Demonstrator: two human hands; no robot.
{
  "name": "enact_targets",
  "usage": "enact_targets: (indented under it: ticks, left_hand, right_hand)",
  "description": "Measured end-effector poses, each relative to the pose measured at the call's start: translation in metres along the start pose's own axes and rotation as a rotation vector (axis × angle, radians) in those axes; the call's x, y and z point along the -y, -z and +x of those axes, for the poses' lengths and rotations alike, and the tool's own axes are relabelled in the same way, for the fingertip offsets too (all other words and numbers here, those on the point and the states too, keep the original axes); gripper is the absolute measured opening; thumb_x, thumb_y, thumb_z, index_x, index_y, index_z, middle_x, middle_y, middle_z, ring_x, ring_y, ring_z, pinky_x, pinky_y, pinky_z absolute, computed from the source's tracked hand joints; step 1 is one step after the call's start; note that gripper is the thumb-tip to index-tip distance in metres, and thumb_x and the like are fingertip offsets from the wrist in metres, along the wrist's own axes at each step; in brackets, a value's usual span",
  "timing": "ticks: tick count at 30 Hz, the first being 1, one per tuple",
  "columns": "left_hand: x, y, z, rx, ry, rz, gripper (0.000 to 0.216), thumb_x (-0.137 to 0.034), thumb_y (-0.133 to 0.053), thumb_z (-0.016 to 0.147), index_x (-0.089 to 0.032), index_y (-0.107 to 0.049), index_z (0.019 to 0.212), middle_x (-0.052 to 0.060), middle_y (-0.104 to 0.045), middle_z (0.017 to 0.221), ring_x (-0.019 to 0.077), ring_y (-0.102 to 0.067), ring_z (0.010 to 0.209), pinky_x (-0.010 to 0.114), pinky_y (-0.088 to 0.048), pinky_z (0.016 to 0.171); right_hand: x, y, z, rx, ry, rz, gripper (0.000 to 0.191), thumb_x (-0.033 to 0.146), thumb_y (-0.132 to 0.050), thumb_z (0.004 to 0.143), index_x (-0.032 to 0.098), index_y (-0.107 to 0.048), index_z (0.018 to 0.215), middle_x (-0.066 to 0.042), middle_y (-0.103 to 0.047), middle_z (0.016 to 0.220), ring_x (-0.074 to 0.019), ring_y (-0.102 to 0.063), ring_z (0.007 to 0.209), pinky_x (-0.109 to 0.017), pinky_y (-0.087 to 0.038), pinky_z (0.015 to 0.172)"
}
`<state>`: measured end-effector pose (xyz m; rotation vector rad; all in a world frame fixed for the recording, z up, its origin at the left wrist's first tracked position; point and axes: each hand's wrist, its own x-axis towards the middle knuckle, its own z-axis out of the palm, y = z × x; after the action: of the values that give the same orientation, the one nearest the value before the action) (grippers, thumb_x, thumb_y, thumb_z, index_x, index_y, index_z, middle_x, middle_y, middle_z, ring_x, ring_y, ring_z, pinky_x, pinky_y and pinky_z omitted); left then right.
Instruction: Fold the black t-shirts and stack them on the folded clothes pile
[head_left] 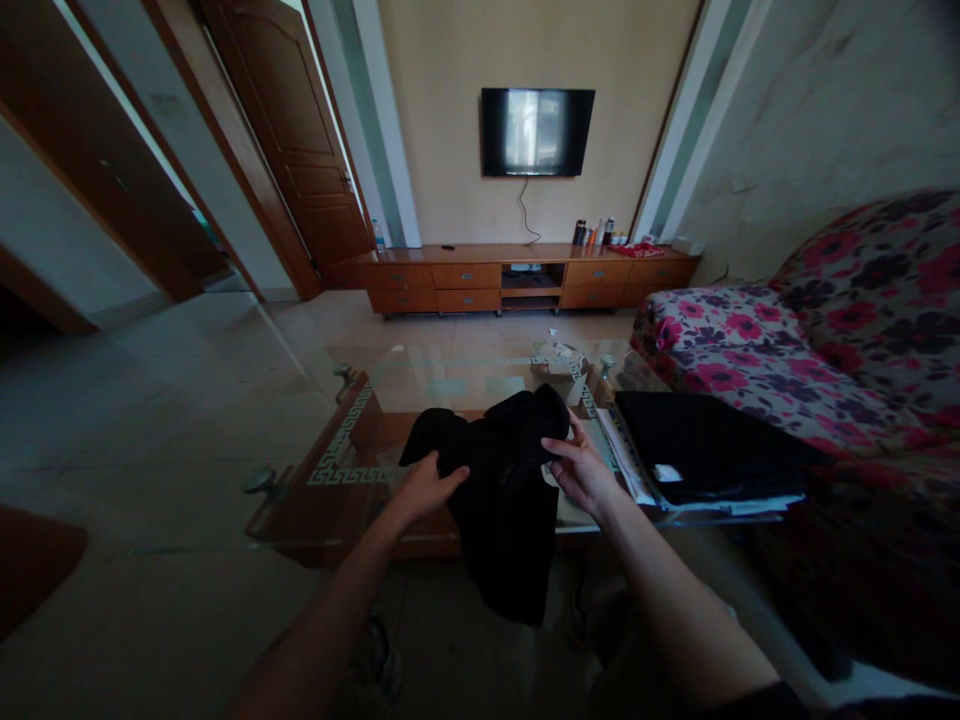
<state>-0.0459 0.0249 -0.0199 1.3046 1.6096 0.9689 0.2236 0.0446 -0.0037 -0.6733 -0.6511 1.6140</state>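
Left hand (pixel 426 490) and right hand (pixel 589 475) each grasp the black cloth (pixel 506 510) over the bench (pixel 349 477); keep both grips level so it hangs evenly.

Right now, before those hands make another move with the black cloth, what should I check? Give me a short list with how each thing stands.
1. Left hand has hold of the black cloth: ok, at its left side.
2. Right hand has hold too: ok, at the upper right, thumb on top.
3. Cloth lies flat: not ok, it is bunched at the top.
4. Cloth lies wholly within the glass table: not ok, its lower end reaches past the near edge.
5. Cloth is apart from the dark pile on the right: ok, a gap shows.
6. Seams and inner folds are in order: cannot tell, too dark.
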Motion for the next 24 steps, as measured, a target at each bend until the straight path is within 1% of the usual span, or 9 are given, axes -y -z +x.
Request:
enact_targets:
  ticks: [3, 5, 8, 10, 12, 14, 17, 20, 24]
  left_hand:
    - [0.001, 0.001, -0.003, -0.107, -0.344, 0.347, 0.017, -0.032, -0.072, 0.081, -0.022, -0.068, 0.093, 0.01, -0.067, 0.1, 0.029, -0.062, 0.108, 0.041, -0.045, 0.1]
    - [-0.006, -0.001, -0.007, -0.113, -0.575, 0.391, 0.03, -0.027, -0.066, 0.086, -0.024, -0.066, 0.116, 0.01, -0.063, 0.117, 0.0287, -0.058, 0.118, 0.043, -0.042, 0.107]
    - [-0.021, -0.006, -0.018, -0.075, -0.815, 0.444, 0.064, -0.019, -0.06, 0.088, -0.028, -0.042, 0.15, 0.012, -0.049, 0.145, 0.0292, -0.045, 0.137, 0.048, -0.034, 0.117]
    - [-0.027, -0.011, -0.025, -0.029, -0.946, 0.515, 0.077, -0.012, -0.058, 0.088, -0.03, -0.03, 0.157, 0.012, -0.037, 0.158, 0.0301, -0.036, 0.145, 0.051, -0.03, 0.12]
    - [-0.029, -0.015, -0.03, 0.056, -1.046, 0.614, 0.085, -0.004, -0.056, 0.084, -0.032, -0.028, 0.158, 0.01, -0.028, 0.164, 0.0307, -0.028, 0.15, 0.054, -0.028, 0.121]
    - [-0.027, -0.02, -0.032, 0.162, -1.075, 0.711, 0.092, 0.003, -0.054, 0.077, -0.033, -0.029, 0.158, 0.008, -0.025, 0.167, 0.0305, -0.022, 0.153, 0.055, -0.026, 0.121]
    - [-0.021, -0.025, -0.03, 0.261, -1.042, 0.765, 0.099, 0.005, -0.052, 0.071, -0.033, -0.028, 0.159, 0.007, -0.028, 0.166, 0.0282, -0.023, 0.153, 0.054, -0.026, 0.122]
    - [-0.016, -0.027, -0.026, 0.248, -1.027, 0.745, 0.099, 0.005, -0.052, 0.07, -0.034, -0.028, 0.159, 0.008, -0.036, 0.161, 0.0266, -0.033, 0.147, 0.053, -0.029, 0.12]
    - [-0.017, -0.027, -0.027, 0.181, -1.012, 0.761, 0.096, 0.003, -0.055, 0.069, -0.033, -0.035, 0.156, 0.01, -0.047, 0.15, 0.0295, -0.043, 0.138, 0.055, -0.031, 0.118]
  right_hand:
    - [-0.009, 0.001, 0.004, -0.076, -0.038, -0.032, 0.061, 0.007, -0.084, 0.057, 0.029, -0.056, 0.106, 0.007, -0.073, 0.087, -0.0128, -0.069, 0.074, -0.022, -0.056, 0.068]
    - [-0.012, -0.001, 0.003, -0.056, -0.057, -0.072, 0.058, 0.009, -0.084, 0.056, 0.029, -0.057, 0.104, 0.007, -0.073, 0.088, -0.0141, -0.069, 0.077, -0.025, -0.056, 0.073]
    - [-0.016, -0.007, -0.005, 0.135, -0.106, -0.194, 0.057, 0.016, -0.081, 0.064, 0.029, -0.061, 0.116, 0.003, -0.073, 0.103, -0.0162, -0.069, 0.088, -0.028, -0.055, 0.08]
    - [-0.02, -0.01, -0.012, 0.277, -0.163, -0.314, 0.056, 0.02, -0.076, 0.071, 0.029, -0.062, 0.124, 0.001, -0.073, 0.11, -0.0165, -0.068, 0.089, -0.029, -0.054, 0.08]
    - [-0.026, -0.012, -0.018, 0.368, -0.214, -0.44, 0.053, 0.019, -0.071, 0.074, 0.029, -0.065, 0.126, 0.0, -0.073, 0.108, -0.0161, -0.067, 0.085, -0.029, -0.053, 0.077]
    - [-0.032, -0.012, -0.022, 0.415, -0.235, -0.536, 0.051, 0.017, -0.068, 0.072, 0.028, -0.068, 0.121, 0.001, -0.073, 0.106, -0.0172, -0.066, 0.086, -0.031, -0.052, 0.08]
    - [-0.037, -0.013, -0.025, 0.461, -0.184, -0.567, 0.048, 0.012, -0.069, 0.069, 0.027, -0.069, 0.115, 0.0, -0.07, 0.113, -0.0205, -0.063, 0.104, -0.036, -0.049, 0.095]
    - [-0.037, -0.014, -0.024, 0.485, -0.104, -0.548, 0.042, 0.011, -0.072, 0.067, 0.025, -0.066, 0.107, 0.0, -0.066, 0.114, -0.0203, -0.058, 0.114, -0.036, -0.044, 0.104]
    - [-0.035, -0.014, -0.022, 0.467, -0.1, -0.466, 0.045, 0.015, -0.081, 0.066, 0.026, -0.057, 0.103, 0.002, -0.062, 0.108, -0.0178, -0.059, 0.11, -0.032, -0.049, 0.095]
